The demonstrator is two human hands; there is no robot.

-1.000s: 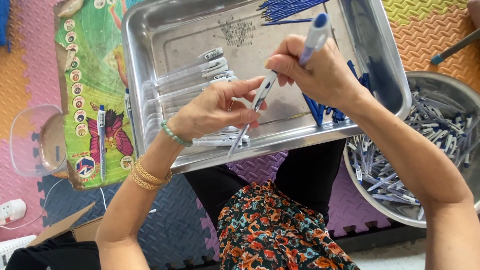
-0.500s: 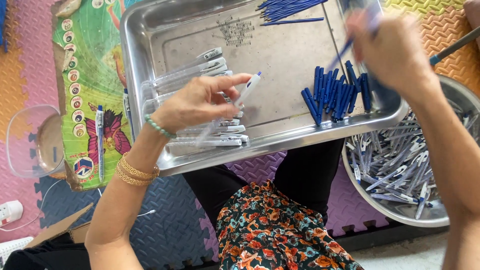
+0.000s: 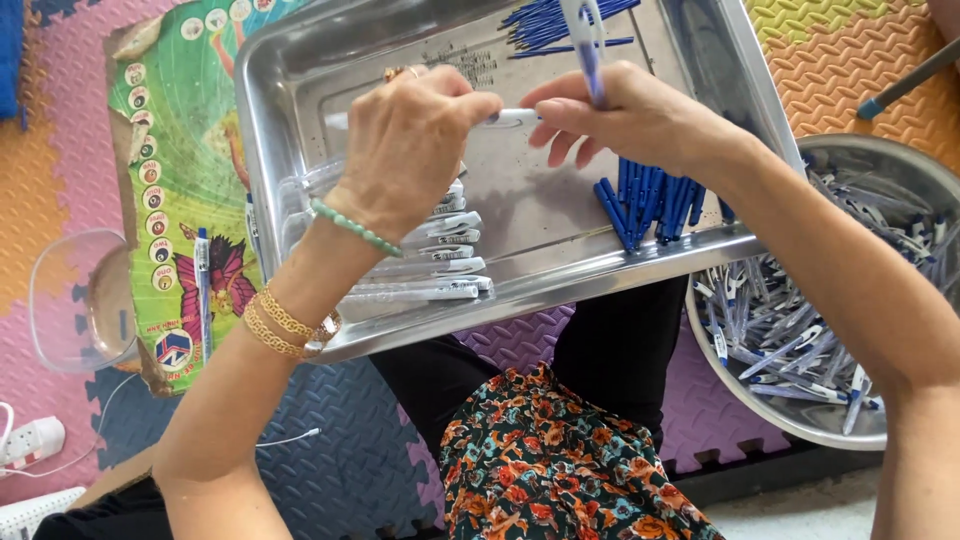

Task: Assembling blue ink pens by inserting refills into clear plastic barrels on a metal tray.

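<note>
Over the steel tray (image 3: 300, 120) the two hands meet on one pen. The left hand (image 3: 410, 150) is closed, its fingertips pinching one end of a white pen barrel (image 3: 515, 117), and the right hand (image 3: 630, 120) pinches the other end while also keeping a blue pen part (image 3: 590, 45) upright between its fingers. This looks like the joining step of pen assembly, the barrel held level just above the tray floor. The next move seems to call for the blue part to be lined up squarely with the barrel's open end and pressed straight in, without letting the barrel twist. In the tray, a row of finished white pens (image 3: 430, 260) lies by the near rim under the left wrist, blue caps (image 3: 650, 200) are heaped below the right hand, and thin blue refills (image 3: 545, 25) sit at the far side. The round metal bowl (image 3: 900, 170) to the right is full of loose pen pieces.
</note>
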